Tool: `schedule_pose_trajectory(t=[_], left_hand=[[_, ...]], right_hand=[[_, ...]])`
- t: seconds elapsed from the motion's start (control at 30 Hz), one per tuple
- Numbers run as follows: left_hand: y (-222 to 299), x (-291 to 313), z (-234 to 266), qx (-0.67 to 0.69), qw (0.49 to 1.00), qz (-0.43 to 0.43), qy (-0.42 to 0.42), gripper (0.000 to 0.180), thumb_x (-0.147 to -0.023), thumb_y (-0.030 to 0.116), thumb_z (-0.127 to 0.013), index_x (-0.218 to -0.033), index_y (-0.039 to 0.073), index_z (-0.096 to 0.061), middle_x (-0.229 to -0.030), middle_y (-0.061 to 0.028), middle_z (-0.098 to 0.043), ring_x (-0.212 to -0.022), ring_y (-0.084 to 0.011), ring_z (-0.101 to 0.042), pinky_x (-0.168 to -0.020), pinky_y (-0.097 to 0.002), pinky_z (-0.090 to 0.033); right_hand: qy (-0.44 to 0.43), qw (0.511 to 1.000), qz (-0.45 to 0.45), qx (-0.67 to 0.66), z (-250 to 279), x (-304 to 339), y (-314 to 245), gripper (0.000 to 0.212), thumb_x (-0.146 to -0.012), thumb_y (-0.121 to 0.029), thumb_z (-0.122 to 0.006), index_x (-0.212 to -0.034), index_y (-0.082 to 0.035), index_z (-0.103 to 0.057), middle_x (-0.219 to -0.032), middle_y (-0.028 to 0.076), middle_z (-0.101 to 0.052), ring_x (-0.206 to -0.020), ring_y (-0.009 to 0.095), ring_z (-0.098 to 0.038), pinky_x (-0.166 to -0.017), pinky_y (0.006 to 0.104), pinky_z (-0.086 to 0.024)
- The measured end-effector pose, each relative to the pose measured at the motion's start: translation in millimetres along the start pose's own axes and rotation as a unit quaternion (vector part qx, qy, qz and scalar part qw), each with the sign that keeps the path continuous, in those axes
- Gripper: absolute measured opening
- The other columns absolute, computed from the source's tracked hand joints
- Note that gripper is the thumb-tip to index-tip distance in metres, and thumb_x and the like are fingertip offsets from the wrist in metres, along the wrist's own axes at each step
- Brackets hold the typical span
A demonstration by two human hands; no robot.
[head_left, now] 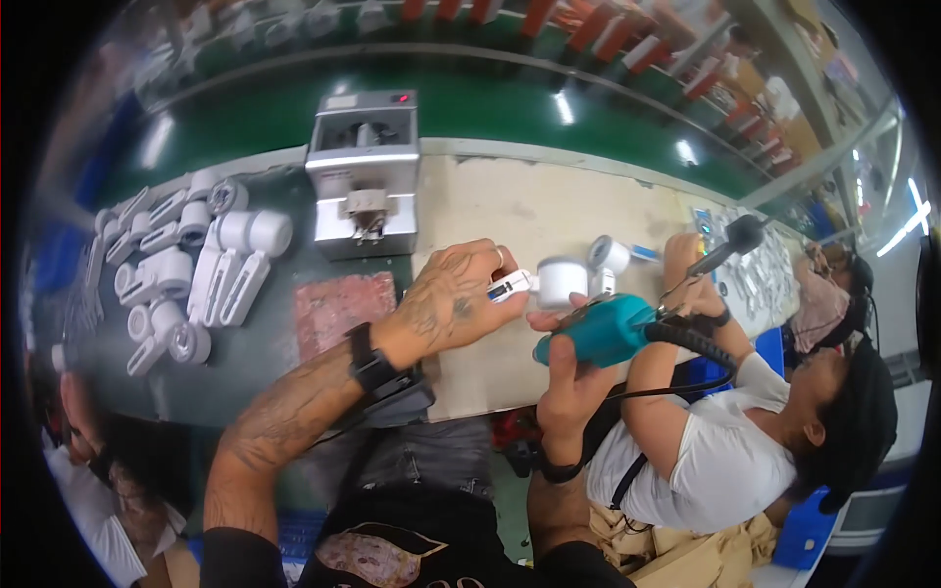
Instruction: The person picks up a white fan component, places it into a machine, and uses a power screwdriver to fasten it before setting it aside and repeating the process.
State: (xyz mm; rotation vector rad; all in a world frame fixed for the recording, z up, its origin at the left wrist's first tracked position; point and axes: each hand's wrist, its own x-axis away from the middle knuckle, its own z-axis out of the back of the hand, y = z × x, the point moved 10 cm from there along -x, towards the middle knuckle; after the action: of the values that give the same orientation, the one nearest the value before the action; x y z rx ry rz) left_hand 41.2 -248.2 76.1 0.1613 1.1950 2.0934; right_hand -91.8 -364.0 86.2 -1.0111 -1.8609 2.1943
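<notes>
My left hand [451, 299] is closed around the handle of a white handheld device [562, 284]. Its drum-shaped head points to the right, and a dark slot shows on the handle by my fingertips. In my right hand [570, 387] is a teal electric screwdriver [613, 331] with a black coiled cord. The driver lies tilted across the palm, just below the device's head. Its tip is hard to make out against my fingers. Behind the device, another white round-headed piece [610, 255] rests on the pale bench top.
A silver screw feeder [365, 176] stands at the back, with a worn red pad [343, 309] before it. Many white devices [235, 255] are piled at left. A co-worker [706, 441] sits close on my right, near small parts [750, 265]. Beyond runs a green surface [490, 108].
</notes>
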Motion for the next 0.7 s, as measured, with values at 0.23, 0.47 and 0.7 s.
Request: schedule_pose_trajectory(t=[0.23,0.47,0.7], left_hand=[[-5,76,58,-0.066,0.993,-0.090,0.025,0.028,-0.083,0.018,-0.076,-0.104,0.002,-0.066,-0.092,-0.0120,-0.062,-0.088,-0.0342,-0.064,-0.085,-0.0427,-0.054],[-37,107,77,-0.097,0.994,-0.046,0.013,0.025,-0.088,0.021,-0.072,-0.106,0.004,-0.069,-0.098,-0.0125,-0.063,-0.098,-0.0328,-0.065,-0.096,-0.0438,-0.051],[-67,102,85,-0.106,0.994,-0.009,0.003,0.025,-0.089,0.022,-0.074,-0.107,0.005,-0.070,-0.102,-0.0099,-0.063,-0.099,-0.0295,-0.060,-0.090,-0.0400,-0.049]], right_hand=[[-0.050,0.997,-0.035,-0.045,-57,-8,7,0.056,-0.100,-0.034,-0.066,-0.133,0.007,-0.049,-0.095,0.013,-0.071,-0.087,0.019,-0.068,-0.079,0.0303,-0.051],[-0.088,0.988,-0.036,-0.123,-73,-15,-7,0.061,-0.100,-0.051,-0.061,-0.122,0.006,-0.056,-0.082,0.011,-0.062,-0.075,0.021,-0.059,-0.067,0.0318,-0.047],[-0.121,0.975,0.000,-0.186,-119,-39,-53,0.063,-0.098,-0.067,-0.053,-0.105,-0.004,-0.055,-0.071,0.003,-0.047,-0.062,0.016,-0.046,-0.061,0.0298,-0.040]])
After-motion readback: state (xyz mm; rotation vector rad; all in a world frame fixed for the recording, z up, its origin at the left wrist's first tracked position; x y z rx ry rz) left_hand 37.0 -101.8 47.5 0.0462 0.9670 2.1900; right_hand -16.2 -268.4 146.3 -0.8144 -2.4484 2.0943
